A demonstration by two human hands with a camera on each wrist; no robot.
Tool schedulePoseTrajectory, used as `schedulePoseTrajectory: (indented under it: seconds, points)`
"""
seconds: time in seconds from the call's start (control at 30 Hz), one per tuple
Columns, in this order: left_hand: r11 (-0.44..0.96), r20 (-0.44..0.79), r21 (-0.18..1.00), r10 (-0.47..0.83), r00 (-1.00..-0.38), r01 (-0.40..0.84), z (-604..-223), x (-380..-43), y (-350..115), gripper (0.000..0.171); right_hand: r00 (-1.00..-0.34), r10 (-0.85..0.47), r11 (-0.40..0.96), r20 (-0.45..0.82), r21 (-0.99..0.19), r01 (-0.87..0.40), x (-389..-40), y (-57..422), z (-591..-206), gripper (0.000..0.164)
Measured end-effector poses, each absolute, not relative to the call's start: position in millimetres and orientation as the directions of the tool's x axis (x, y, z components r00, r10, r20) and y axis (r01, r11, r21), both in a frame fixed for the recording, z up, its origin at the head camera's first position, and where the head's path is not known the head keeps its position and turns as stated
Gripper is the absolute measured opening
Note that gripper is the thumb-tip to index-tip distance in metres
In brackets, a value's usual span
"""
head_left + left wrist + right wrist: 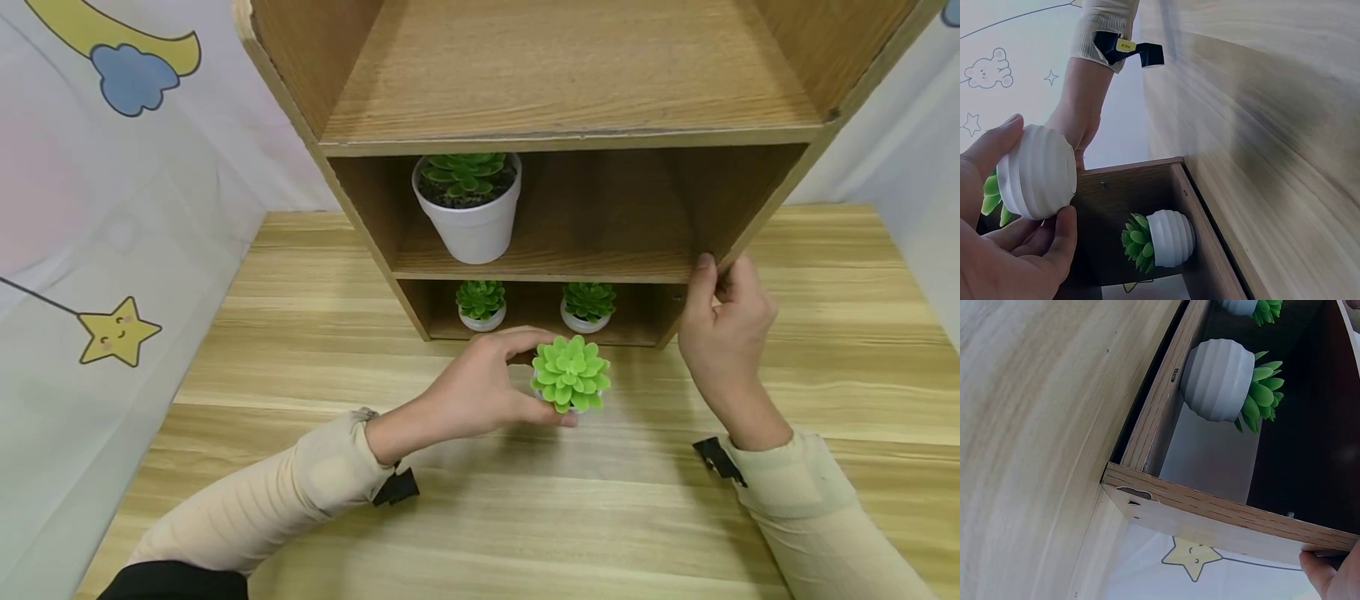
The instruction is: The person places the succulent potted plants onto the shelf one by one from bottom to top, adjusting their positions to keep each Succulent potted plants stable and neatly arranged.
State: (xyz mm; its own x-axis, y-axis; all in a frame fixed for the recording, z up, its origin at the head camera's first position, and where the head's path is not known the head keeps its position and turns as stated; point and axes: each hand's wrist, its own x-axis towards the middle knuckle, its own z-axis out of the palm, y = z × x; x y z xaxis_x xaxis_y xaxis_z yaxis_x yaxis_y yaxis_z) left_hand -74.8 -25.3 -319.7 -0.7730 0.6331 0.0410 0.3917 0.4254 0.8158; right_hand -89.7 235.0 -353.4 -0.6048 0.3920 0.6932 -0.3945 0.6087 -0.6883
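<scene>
A small potted succulent point(572, 373), bright green in a ribbed white pot point(1038, 172), is gripped by my left hand point(491, 383), thumb and fingers around the pot. It is held in front of the shelf's lowest compartment. My right hand point(729, 325) grips the right side edge of the wooden shelf point(540, 275), thumb on the front. In the lowest compartment stand two similar small succulents, the left one point(482, 304) and the right one point(588, 306). A larger succulent in a smooth white pot point(476, 225) stands at the left of the compartment above.
The shelf stands on a light wood-grain table point(480, 517). Its upper board point(570, 75) juts over the lower compartments. Pale cloth walls with a printed star point(120, 332) and moon point(142, 42) rise at the sides and back.
</scene>
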Motion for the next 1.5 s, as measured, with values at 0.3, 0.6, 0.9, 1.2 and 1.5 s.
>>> schedulePoseTrajectory:
  seconds: [0.3,0.6,0.9,1.2,1.5]
  points:
    - [0.426,0.052,0.818,0.616,-0.786,0.388,-316,-78,-23,0.071,-0.596,0.39,0.62,0.703,-0.678,-0.395,-90,235,-354,0.027]
    - [0.445,0.047,0.806,0.609,-0.792,0.39,-312,-81,-22,0.076,-0.595,0.386,0.624,0.705,-0.675,-0.395,-89,235,-354,0.027]
    - [0.46,0.024,0.81,0.593,-0.805,0.363,-305,-83,-20,0.08,-0.585,0.382,0.638,0.716,-0.662,-0.393,-90,236,-353,0.029]
    - [0.459,0.028,0.812,0.587,-0.809,0.361,-303,-85,-19,0.08,-0.586,0.385,0.633,0.713,-0.666,-0.395,-90,235,-353,0.029]
    - [0.454,0.068,0.799,0.582,-0.81,0.393,-297,-89,-19,0.077,-0.59,0.388,0.627,0.708,-0.672,-0.394,-90,235,-353,0.027]
